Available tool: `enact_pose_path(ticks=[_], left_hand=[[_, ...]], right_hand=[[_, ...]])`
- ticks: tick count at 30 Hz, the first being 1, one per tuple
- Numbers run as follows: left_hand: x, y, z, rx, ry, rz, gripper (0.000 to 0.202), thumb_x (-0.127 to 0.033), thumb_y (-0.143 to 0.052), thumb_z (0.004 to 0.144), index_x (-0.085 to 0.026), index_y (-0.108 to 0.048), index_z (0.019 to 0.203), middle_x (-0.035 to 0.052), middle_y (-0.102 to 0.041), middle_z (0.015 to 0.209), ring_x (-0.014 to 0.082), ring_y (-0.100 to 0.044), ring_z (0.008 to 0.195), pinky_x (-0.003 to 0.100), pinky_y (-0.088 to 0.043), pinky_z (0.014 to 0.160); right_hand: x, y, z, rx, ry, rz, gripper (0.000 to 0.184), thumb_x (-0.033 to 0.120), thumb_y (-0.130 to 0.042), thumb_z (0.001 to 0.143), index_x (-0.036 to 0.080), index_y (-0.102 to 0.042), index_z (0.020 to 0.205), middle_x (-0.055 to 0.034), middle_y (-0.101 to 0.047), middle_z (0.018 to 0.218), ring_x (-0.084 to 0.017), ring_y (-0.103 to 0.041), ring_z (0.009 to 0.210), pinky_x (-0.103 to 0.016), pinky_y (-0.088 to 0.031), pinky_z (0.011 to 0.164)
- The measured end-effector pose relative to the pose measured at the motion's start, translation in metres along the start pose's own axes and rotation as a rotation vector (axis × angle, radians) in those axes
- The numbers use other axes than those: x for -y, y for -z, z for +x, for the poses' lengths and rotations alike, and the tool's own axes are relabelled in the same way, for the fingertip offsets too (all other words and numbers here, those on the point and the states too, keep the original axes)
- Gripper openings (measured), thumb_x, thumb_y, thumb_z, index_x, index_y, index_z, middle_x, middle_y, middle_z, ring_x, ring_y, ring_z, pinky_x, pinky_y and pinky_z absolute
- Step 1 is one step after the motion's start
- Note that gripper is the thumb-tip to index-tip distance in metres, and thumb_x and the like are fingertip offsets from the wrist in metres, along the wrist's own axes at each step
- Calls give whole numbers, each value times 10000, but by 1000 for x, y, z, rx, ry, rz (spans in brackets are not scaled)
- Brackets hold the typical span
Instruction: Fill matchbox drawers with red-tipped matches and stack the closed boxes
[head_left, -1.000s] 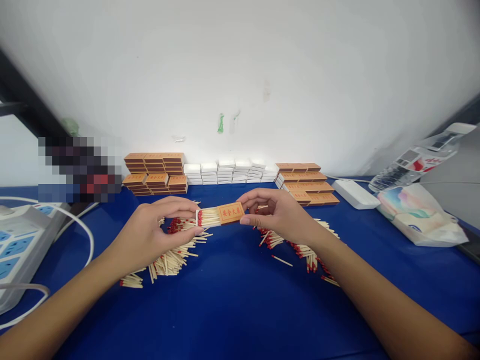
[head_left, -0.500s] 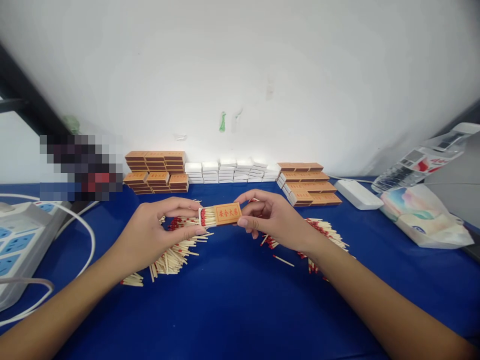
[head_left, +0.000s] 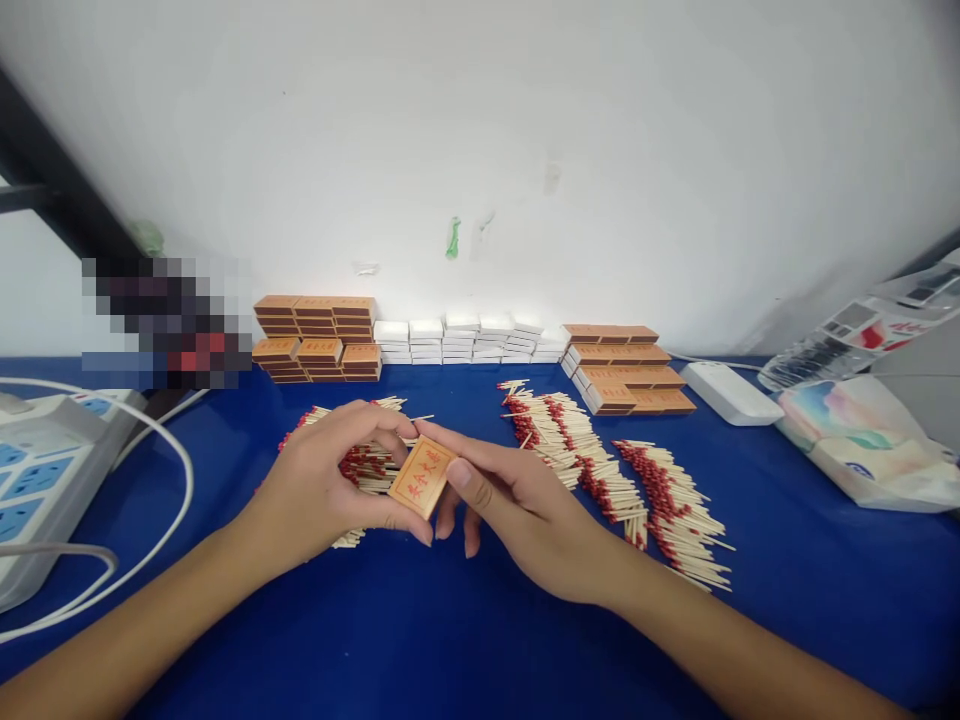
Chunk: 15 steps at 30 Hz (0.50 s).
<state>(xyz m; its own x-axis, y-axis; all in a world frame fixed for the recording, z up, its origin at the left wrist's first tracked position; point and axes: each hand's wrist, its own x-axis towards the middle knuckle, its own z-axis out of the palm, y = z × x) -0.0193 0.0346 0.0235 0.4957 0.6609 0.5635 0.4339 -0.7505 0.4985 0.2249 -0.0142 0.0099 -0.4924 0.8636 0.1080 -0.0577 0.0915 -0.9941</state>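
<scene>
Both hands meet over the blue table (head_left: 480, 620) around one orange matchbox (head_left: 421, 476), now closed and tilted. My left hand (head_left: 330, 485) grips its left side between thumb and fingers. My right hand (head_left: 510, 500) pinches its right side with thumb and forefinger. Under and behind my left hand lies a heap of red-tipped matches (head_left: 360, 460). Two more rows of matches (head_left: 600, 465) lie to the right of my right hand.
Against the wall stand stacked orange matchboxes (head_left: 315, 340), white inner trays (head_left: 465, 340) and more orange sleeves (head_left: 626, 375). A power strip with white cables (head_left: 45, 470) sits at the left. A white box (head_left: 731, 390) and plastic packets (head_left: 862, 430) lie at the right.
The tray of matches has slid fully into the orange sleeve. Both hands have come lower and closer together, and the box is turned at an angle.
</scene>
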Motion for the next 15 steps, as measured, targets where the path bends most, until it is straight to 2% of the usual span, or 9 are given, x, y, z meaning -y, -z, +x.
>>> enact_pose_path(ticks=[5,9,12,15], left_hand=[[2,-3,-3,-23,-16,70,741,-802,-887,708,-307,-706,1229,-26,-807,970,216,-766,903,359,-554,849],[-3,-1,-1,-30,-28,153,763,-780,-849,785,-322,-671,1369,2,-827,1059,242,-777,984,387,-573,904],[-9,1,-1,-28,-72,226,645,-722,-793,902,-314,-663,1385,18,-828,1118,247,-774,1029,386,-582,923],[-13,0,-2,-29,-152,295,424,-537,-758,1021,-276,-667,1343,32,-825,1160,248,-759,1101,387,-584,985]], right_hand=[[3,-4,-1,-28,-21,-8,564,589,-631,1078,371,-623,1598,-43,-729,997,-169,-678,815,-269,-579,586],[10,4,4,-188,-55,-68,576,583,-780,964,286,-716,1454,-54,-764,976,-170,-685,733,-269,-542,505],[21,35,10,-326,-20,-176,672,602,-829,902,234,-697,1449,-57,-772,912,-172,-663,662,-291,-517,475],[35,87,12,-607,86,-333,672,604,-830,895,214,-713,1430,-65,-777,875,-166,-628,635,-313,-499,511]])
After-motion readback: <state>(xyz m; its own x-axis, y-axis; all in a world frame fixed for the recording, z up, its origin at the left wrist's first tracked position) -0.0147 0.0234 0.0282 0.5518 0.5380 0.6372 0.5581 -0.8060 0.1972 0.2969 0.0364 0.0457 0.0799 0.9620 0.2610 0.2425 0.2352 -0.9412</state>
